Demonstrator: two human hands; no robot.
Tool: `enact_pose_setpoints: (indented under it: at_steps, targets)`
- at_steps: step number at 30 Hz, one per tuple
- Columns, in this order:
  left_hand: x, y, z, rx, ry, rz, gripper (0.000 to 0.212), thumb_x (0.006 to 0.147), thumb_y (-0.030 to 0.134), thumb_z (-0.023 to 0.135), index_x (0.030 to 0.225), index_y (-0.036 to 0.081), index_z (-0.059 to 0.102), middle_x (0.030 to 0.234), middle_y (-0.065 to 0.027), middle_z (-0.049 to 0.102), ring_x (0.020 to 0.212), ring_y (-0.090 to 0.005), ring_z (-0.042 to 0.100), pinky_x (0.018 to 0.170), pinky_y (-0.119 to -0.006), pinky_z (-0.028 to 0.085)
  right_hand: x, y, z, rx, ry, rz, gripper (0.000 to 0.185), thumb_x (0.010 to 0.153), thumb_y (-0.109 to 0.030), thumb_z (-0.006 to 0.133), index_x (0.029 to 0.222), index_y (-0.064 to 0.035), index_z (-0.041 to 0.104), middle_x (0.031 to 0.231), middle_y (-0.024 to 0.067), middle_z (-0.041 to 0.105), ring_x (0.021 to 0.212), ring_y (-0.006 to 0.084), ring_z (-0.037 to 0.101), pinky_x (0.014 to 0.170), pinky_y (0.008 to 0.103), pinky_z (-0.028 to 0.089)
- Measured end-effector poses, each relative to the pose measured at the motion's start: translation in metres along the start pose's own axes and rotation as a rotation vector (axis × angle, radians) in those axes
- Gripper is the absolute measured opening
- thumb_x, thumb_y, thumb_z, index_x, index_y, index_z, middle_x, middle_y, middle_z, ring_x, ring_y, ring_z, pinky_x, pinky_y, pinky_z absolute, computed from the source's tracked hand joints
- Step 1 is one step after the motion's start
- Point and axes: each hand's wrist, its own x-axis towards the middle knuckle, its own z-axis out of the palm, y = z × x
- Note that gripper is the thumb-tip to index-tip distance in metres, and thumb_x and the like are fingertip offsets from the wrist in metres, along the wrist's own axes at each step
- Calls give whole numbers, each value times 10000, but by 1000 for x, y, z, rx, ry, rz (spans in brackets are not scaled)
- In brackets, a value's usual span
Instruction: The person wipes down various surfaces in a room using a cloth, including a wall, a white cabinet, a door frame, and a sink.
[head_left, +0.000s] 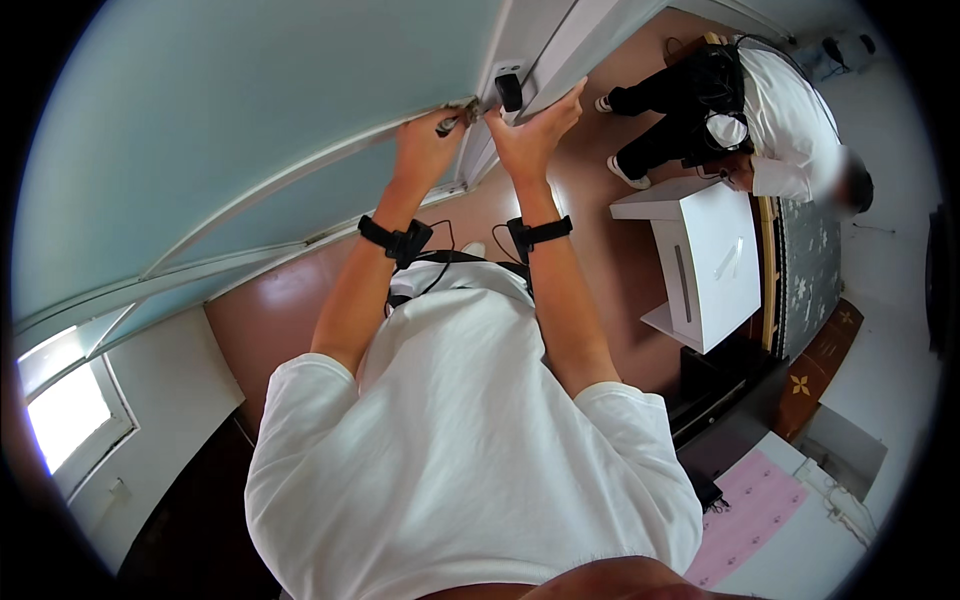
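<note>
A white-framed door (511, 45) with a black handle (509, 91) stands in front of me, beside pale blue-green glazed panels (262, 90). My left hand (426, 146) is closed round a small dark and metallic object (448, 125) at the frame bar, close to the door's edge; what it is cannot be made out. Just below the black handle, my right hand (534, 139) rests against the white door edge, fingers stretched along it and thumb apart. Both my wrists wear black straps with small devices and cables.
At the right, another person (787, 112) in a white top bends over a white cabinet (720, 255) beside a bed with a dark patterned cover (810, 262). A black cabinet (727, 412) and a pink patterned sheet (750, 517) lie lower right. A window (71, 420) is at lower left.
</note>
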Motion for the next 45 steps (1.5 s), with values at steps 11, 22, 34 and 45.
enact_pose_setpoints:
  at_steps: [11,22,34,45]
  targets:
    - [-53,-70,-67,16,30,-485,277,852,153,659,1003,-79,662,860,-129,706,742,-152,684,660,-233,507,0,-1,2,5,32,-51,1153,600,-176,795,1432,80,39,1278,294,307,1145,426,313,987,527,282]
    - [-42,-81,-36,-1490,3,-994,70,893,-22,576,932,-22,635,988,-122,658,1015,-280,644,841,-261,564,-5,9,10,-3,45,3,1124,596,-95,750,1441,66,26,1300,298,277,1185,419,289,1015,520,264]
    - [-4,-44,26,-1544,-398,-908,139,882,-43,560,1020,-31,571,1085,-141,613,1066,-257,615,922,-260,530,-10,5,14,-5,64,51,1100,635,-26,706,1431,98,-45,1446,309,94,1365,410,108,1124,470,87]
    - [-16,-89,-5,-1735,-355,-1017,151,887,-91,491,1032,-49,501,1057,-166,582,1045,-269,597,920,-298,527,0,-2,12,80,25,141,1093,641,21,699,1436,84,-48,1474,299,112,1396,396,136,1149,411,126]
